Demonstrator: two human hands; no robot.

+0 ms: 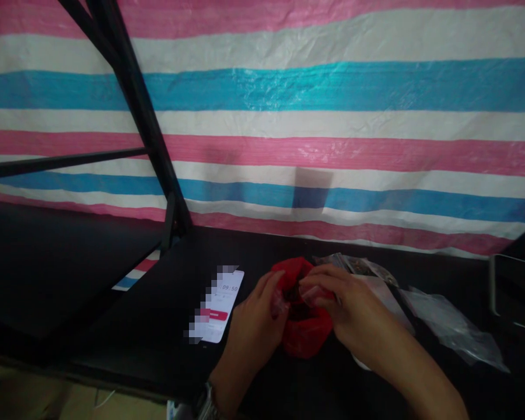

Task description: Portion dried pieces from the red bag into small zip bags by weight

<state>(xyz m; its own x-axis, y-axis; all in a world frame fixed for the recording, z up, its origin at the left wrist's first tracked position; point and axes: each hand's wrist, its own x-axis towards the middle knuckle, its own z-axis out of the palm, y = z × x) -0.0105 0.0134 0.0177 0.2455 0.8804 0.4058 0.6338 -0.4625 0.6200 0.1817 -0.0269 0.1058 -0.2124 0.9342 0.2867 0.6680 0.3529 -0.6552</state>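
Note:
A red plastic bag [305,338] stands on the black table, its mouth spread apart and something dark, too dim to name, inside. My left hand [258,312] grips the left side of the bag's rim between thumb and fingers. On the opposite side, my right hand [343,291] has its fingers curled over the rim, pinching the red plastic. Just left of my left hand lies a phone [221,315] with a lit white screen. Behind my right hand are small clear bags [359,265] with dark contents, and a pale flat sheet [387,297] lies partly under my forearm.
Clear plastic bags [457,329] lie flat on the right of the black table [157,332]. A dark-screened device [514,291] rests at the far right. A black metal post [140,122] rises at left before a striped tarp [332,128].

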